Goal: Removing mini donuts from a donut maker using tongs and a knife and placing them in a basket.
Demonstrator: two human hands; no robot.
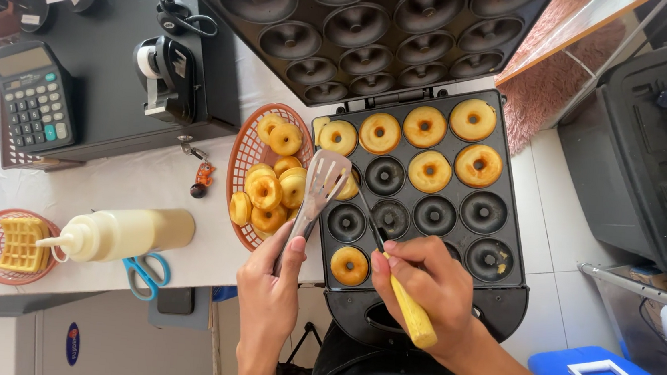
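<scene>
Fingers of the left hand (270, 286) grip a spatula (319, 190), right hand (425, 288) a yellow-handled pick (404, 298), lifting doughnuts into the basket (241, 163).

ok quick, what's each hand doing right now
left hand: closed on the metal tongs
right hand: closed on a yellow-handled pick

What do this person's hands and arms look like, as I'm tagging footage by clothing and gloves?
Both are bare: the left hand and right hand wear no gloves, rings, watch or bracelet that shows. No sleeves reach the forearms, which are uncovered to the bottom edge of the picture. Fingernails are short and unpainted. No markings are visible.
</scene>
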